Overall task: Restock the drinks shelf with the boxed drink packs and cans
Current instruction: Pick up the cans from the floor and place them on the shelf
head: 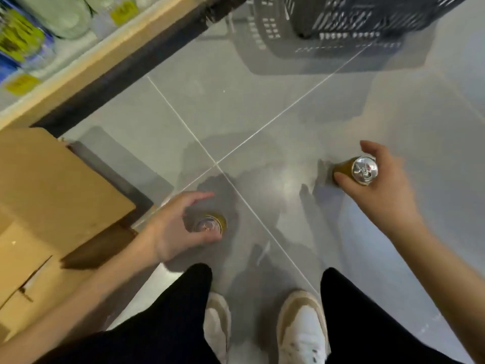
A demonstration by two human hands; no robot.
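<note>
My left hand [174, 227] grips a gold can [211, 225] with a silver top, held upright above the grey floor. In my right hand [378, 185] is a second gold can [363, 169], tilted with its silver top turned toward me. The drinks shelf [86, 64] with its wooden edge runs across the upper left; blurred bottles and blue and green packs [21, 40] stand on it, with yellow price tags. An open cardboard box [47, 195] sits at the left, beside my left forearm.
A dark plastic crate [354, 19] with slotted walls stands on the floor at the top right. Grey floor tiles fill the middle. My legs in black trousers and my white shoes [301, 327] are at the bottom.
</note>
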